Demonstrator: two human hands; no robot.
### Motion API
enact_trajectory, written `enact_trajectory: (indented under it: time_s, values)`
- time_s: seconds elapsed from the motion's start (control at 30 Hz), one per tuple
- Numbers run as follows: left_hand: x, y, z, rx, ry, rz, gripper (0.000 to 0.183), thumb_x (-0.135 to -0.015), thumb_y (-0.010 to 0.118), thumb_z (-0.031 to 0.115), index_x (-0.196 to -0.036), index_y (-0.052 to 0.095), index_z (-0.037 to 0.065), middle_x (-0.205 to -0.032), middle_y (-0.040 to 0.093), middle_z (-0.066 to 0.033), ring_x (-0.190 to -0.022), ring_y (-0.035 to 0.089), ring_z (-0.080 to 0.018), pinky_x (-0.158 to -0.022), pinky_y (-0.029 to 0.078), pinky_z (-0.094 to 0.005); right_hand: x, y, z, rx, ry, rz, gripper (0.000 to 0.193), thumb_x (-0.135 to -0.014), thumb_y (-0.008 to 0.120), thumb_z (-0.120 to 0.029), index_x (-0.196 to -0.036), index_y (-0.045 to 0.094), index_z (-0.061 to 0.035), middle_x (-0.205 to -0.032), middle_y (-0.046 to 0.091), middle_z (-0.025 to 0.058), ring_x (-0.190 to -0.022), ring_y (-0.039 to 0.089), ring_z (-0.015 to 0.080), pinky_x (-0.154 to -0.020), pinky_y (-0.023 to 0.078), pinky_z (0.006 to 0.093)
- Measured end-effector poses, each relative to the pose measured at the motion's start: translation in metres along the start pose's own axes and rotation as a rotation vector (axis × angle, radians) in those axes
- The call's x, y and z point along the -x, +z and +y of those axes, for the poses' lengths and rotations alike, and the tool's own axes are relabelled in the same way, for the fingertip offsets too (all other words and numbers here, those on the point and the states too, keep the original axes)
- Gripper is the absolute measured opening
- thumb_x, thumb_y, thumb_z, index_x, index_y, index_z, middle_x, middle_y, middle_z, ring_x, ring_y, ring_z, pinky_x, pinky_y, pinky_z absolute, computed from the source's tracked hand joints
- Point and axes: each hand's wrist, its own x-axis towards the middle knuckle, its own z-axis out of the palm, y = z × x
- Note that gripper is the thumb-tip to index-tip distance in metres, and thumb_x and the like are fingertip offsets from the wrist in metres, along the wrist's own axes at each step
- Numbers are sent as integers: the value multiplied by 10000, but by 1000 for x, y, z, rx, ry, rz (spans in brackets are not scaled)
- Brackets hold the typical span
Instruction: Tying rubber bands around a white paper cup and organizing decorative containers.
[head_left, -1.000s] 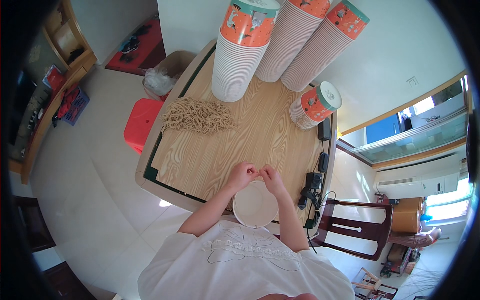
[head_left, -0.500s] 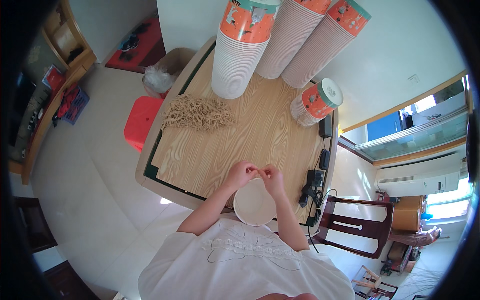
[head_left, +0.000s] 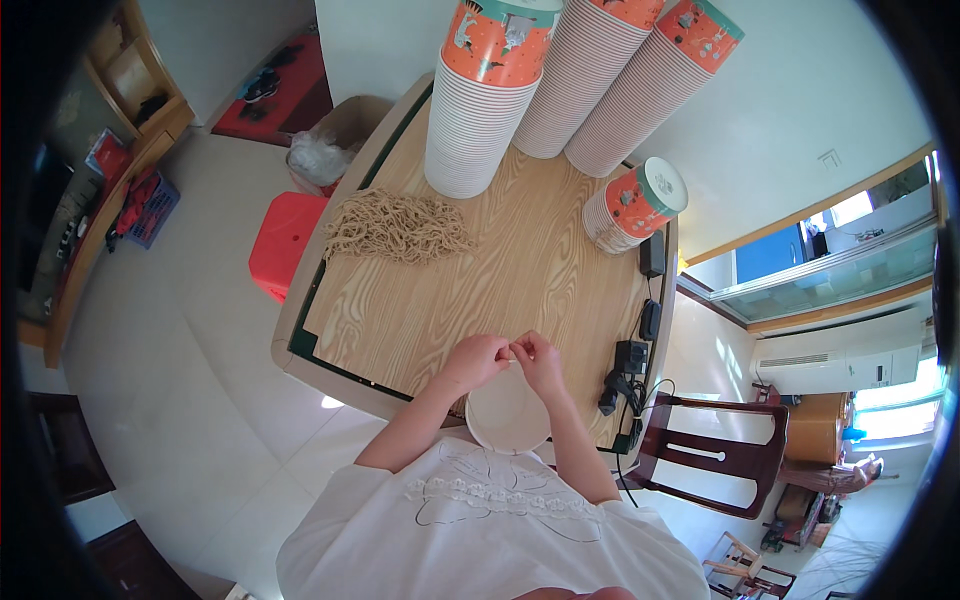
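Note:
A white paper bucket (head_left: 507, 412) sits at the table's near edge against my body, its open mouth toward me. My left hand (head_left: 480, 360) and my right hand (head_left: 538, 361) meet at its far rim, fingers closed in a pinch. What lies between the fingertips is too small to make out. Beyond the hands to the left is a loose pile of tan cord pieces (head_left: 398, 228). Tall stacks of nested buckets rise at the back: one on the left (head_left: 478, 120), one in the middle (head_left: 580, 80) and one on the right (head_left: 645, 95).
A shorter bucket stack (head_left: 630, 210) stands at the table's right side, by black power adapters (head_left: 630, 358) and cables. A dark wooden chair (head_left: 715, 450) is to the right. On the left are a red stool (head_left: 287, 245) and a cardboard box (head_left: 350, 125) with a plastic bag.
Both hands have lowered slightly toward the bucket's rim, the right one shifting a little left. The bucket has shifted slightly left. The cord pile and stacks stay in place.

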Motion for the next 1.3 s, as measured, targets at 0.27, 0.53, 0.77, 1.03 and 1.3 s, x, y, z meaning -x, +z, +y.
enact_trajectory:
  time_s: [0.27, 0.53, 0.77, 1.03, 1.3]
  values:
    - [-13, 13, -27, 255, -78, 151, 89, -696, 652, 99, -728, 590, 43, -659, 605, -62, -602, 571, -138, -549, 450, -272, 2, 1, 0, -37, -26, 12, 117, -760, 621, -113, -769, 572, -7, -650, 581, 79, -594, 549, 136, -561, 445, 258]
    - [-15, 23, -47, 405, 47, 118, 70, -709, 583, -21, -709, 608, 45, -695, 573, -43, -641, 534, -131, -589, 426, -258, 1, 0, -2, -37, -35, 1, 131, -767, 613, -127, -777, 582, 0, -659, 584, 83, -598, 551, 139, -565, 445, 257]
    - [-15, 29, -51, 294, 125, 145, 156, -697, 601, 12, -787, 673, 116, -690, 542, -65, -670, 531, -204, -601, 423, -293, 0, 1, 3, -62, 12, -8, 107, -782, 591, -108, -798, 580, -3, -651, 584, 68, -604, 554, 126, -568, 445, 249]
    - [-17, 33, -57, 250, 139, 27, 141, -713, 607, 115, -834, 674, 143, -779, 597, -95, -745, 577, -252, -667, 457, -326, 1, 0, 7, -172, 1, 12, 78, -779, 590, -79, -800, 582, -4, -685, 586, 59, -629, 556, 117, -593, 452, 239]
    - [-18, 23, -44, 211, 121, -38, 99, -703, 636, 85, -795, 650, 52, -746, 619, -89, -683, 592, -189, -625, 459, -289, 1, -1, 3, -136, 18, -27, 90, -776, 596, -88, -789, 585, 1, -684, 594, 60, -631, 564, 122, -593, 454, 243]
